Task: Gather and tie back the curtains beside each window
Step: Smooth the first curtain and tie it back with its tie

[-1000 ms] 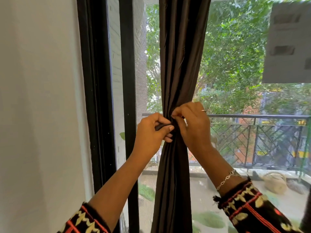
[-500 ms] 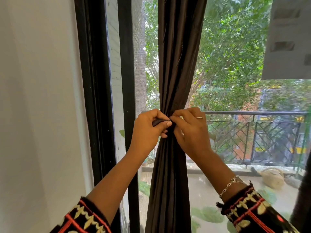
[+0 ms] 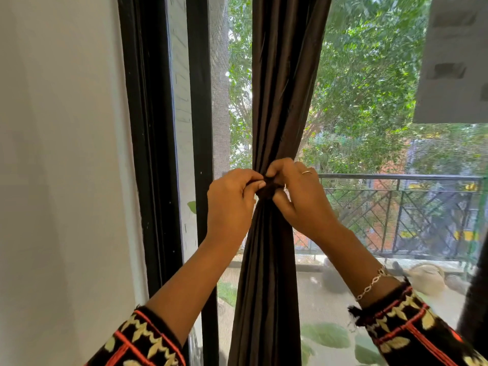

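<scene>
wall [image 3: 66,154]: white, left of frame | window frame [image 3: 150,154]: black, left of centre | outside: sunlit trees [image 3: 369,88], balcony railing [image 3: 396,177] at right

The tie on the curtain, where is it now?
In the head view the tie is mid-picture, around the gathered curtain, pinched between the left hand and the right hand, level with the balcony railing.

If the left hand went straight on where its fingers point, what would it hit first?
The left hand meets the tie it pinches on the curtain; just beyond, probably the right hand.
</scene>
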Action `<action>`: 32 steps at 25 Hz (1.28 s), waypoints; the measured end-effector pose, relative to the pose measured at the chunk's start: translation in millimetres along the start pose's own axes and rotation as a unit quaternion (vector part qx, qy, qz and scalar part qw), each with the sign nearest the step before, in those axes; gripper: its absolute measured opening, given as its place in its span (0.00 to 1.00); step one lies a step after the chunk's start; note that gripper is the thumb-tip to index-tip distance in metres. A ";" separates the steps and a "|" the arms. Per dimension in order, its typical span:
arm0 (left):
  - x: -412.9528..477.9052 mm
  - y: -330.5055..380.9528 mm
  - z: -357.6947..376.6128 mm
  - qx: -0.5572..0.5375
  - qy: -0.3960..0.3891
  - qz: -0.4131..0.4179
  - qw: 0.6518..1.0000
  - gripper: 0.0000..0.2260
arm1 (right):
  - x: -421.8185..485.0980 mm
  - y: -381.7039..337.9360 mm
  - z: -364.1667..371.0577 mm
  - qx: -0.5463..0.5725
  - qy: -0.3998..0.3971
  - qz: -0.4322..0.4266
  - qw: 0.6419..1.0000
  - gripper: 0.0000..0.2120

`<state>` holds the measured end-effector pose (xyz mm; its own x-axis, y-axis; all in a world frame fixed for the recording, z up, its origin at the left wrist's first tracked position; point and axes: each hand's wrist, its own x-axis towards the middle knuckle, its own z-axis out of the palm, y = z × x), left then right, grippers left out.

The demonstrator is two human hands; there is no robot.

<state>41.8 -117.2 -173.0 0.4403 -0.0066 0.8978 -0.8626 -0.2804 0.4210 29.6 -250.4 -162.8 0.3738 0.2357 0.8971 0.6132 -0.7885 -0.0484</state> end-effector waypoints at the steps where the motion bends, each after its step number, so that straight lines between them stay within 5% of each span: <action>1: 1.7 0.1 -0.3 -0.002 0.002 -0.003 1.000 0.05 | 0.3 1.2 -0.6 0.042 0.001 0.005 0.999 0.11; 7: 8.5 0.7 -1.3 -0.011 -0.040 -0.058 0.997 0.06 | -11.9 13.6 -4.2 0.108 -0.071 -0.023 0.991 0.15; 12: 9.3 3.8 -0.9 -0.065 -0.078 -0.100 0.990 0.06 | -13.4 17.7 -5.7 0.105 -0.006 -0.026 0.994 0.03; 17: 11.5 2.0 -1.0 -0.070 -0.091 -0.122 0.986 0.06 | -15.0 24.1 -9.7 0.095 -0.052 -0.053 0.993 0.15; 23: 11.7 3.7 -1.4 -0.065 -0.095 -0.130 0.985 0.07 | -13.5 24.6 -7.2 0.112 -0.009 -0.051 0.992 0.05; 32: 5.3 -1.3 3.5 -0.085 0.021 -0.119 0.989 0.05 | -21.7 30.4 -4.6 0.198 0.064 0.048 0.977 0.06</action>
<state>46.2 -120.3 -169.3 0.6290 0.0811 0.7731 -0.7661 -0.1044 0.6342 37.0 -282.0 -181.7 0.3682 0.0781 0.9265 0.8101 -0.5160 -0.2784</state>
